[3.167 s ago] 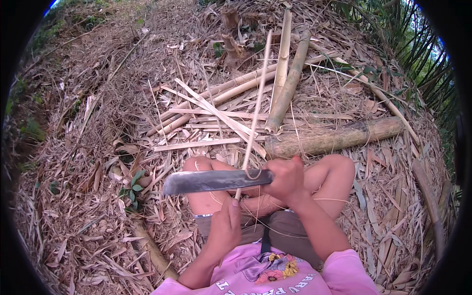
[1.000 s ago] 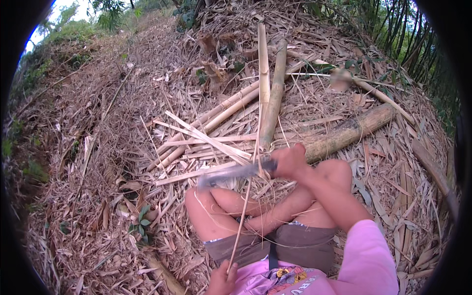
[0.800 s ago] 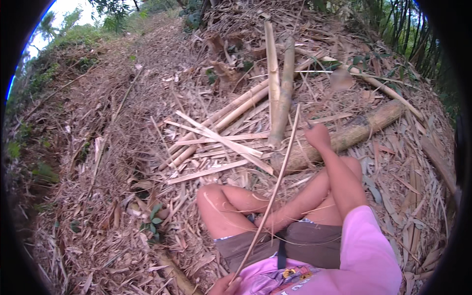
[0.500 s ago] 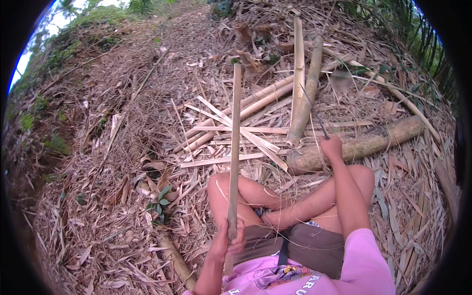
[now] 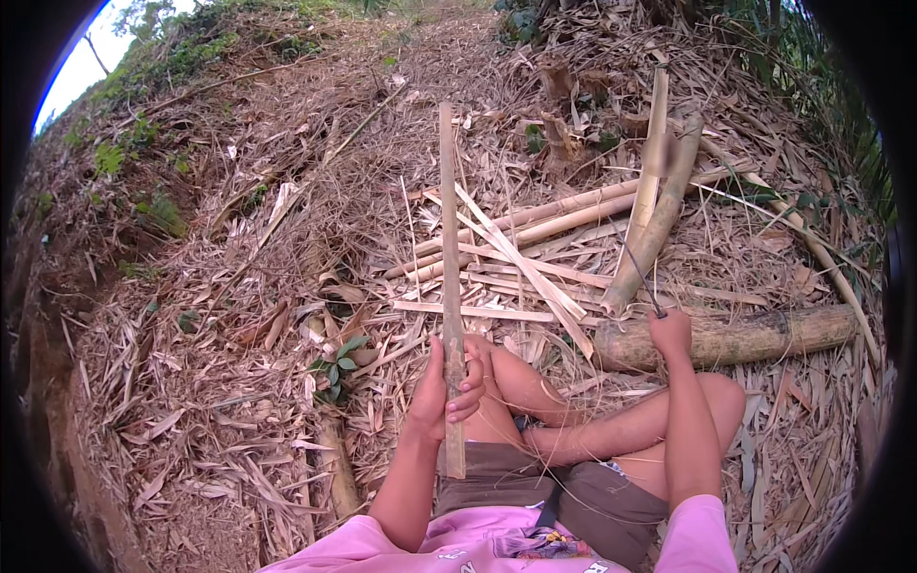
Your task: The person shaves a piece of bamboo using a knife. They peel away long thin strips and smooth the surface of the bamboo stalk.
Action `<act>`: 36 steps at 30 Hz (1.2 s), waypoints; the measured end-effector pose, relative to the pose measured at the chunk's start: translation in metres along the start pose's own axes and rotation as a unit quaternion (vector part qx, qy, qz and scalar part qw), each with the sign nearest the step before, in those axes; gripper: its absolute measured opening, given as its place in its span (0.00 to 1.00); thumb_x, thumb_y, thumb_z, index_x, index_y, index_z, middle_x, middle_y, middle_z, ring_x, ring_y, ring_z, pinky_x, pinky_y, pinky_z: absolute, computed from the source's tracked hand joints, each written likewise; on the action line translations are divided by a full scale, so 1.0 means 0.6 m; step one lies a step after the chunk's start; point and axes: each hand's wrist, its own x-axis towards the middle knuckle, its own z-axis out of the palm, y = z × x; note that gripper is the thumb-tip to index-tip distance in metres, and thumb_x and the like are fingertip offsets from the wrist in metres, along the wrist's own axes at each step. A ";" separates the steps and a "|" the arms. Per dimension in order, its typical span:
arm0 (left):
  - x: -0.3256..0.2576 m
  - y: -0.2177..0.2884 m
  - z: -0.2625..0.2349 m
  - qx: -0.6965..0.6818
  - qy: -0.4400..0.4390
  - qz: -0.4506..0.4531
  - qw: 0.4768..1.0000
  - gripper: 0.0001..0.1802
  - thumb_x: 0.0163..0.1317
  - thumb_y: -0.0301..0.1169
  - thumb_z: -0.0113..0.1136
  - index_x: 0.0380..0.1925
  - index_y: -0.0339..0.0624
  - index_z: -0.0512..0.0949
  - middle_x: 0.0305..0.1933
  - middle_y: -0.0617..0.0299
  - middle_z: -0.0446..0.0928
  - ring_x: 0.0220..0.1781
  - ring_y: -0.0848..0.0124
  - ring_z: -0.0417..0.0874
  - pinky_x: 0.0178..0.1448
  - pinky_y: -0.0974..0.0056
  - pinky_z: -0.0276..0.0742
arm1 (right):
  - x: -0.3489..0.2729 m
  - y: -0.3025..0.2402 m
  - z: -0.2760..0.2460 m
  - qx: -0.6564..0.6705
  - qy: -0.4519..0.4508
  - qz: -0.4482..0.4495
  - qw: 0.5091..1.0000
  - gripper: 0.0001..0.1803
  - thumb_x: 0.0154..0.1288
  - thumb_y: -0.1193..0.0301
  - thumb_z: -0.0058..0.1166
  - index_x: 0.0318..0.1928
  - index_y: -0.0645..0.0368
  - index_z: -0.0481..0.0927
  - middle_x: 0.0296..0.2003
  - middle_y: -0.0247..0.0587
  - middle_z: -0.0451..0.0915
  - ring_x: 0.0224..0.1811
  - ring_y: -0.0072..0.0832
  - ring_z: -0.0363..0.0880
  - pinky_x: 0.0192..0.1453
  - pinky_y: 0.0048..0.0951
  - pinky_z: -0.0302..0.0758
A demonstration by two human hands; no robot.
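My left hand [image 5: 444, 382] grips a long split bamboo strip [image 5: 447, 248] and holds it upright in front of my bent legs; its lower end reaches down to my lap. My right hand [image 5: 671, 332] is stretched out to the right, fingers curled, resting against a thick bamboo log [image 5: 764, 334]. A thin dark blade [image 5: 642, 277], a knife seen edge-on, rises from that fist toward the upper left.
Several split bamboo strips [image 5: 516, 263] lie crossed on the ground ahead, with round bamboo poles [image 5: 659, 224] beyond them. Dry leaves and husks cover the slope. A small green plant [image 5: 336, 355] grows left of my knee. Dense bamboo stands at the right.
The knife was held across my knees at first; my right hand then swung out to the log. My left hand raised the strip from slanted to upright.
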 end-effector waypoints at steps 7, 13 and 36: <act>-0.017 -0.001 0.005 0.017 0.023 0.001 1.000 0.33 0.77 0.59 0.24 0.48 0.43 0.70 0.22 0.65 0.62 0.10 0.82 0.54 0.09 0.77 0.52 | -0.013 -0.009 -0.006 -0.014 0.002 -0.018 1.000 0.18 0.59 0.56 0.59 0.35 0.59 0.87 0.34 0.56 0.85 0.41 0.52 0.84 0.48 0.49 0.79; -0.024 0.007 0.008 0.014 0.007 -0.002 1.000 0.28 0.78 0.53 0.32 0.48 0.39 0.70 0.22 0.63 0.62 0.11 0.80 0.56 0.09 0.76 0.53 | -0.017 -0.010 -0.008 -0.032 -0.007 -0.021 0.999 0.18 0.58 0.56 0.60 0.36 0.59 0.87 0.35 0.57 0.85 0.41 0.53 0.84 0.48 0.49 0.79; -0.030 -0.047 0.103 0.258 0.054 -0.005 0.965 0.12 0.75 0.36 0.51 0.52 0.44 0.66 0.22 0.65 0.70 0.16 0.76 0.69 0.18 0.73 0.63 | -0.277 -0.178 -0.094 0.143 0.100 -0.442 0.880 0.13 0.50 0.65 0.69 0.24 0.58 0.79 0.17 0.40 0.76 0.18 0.36 0.77 0.23 0.35 0.67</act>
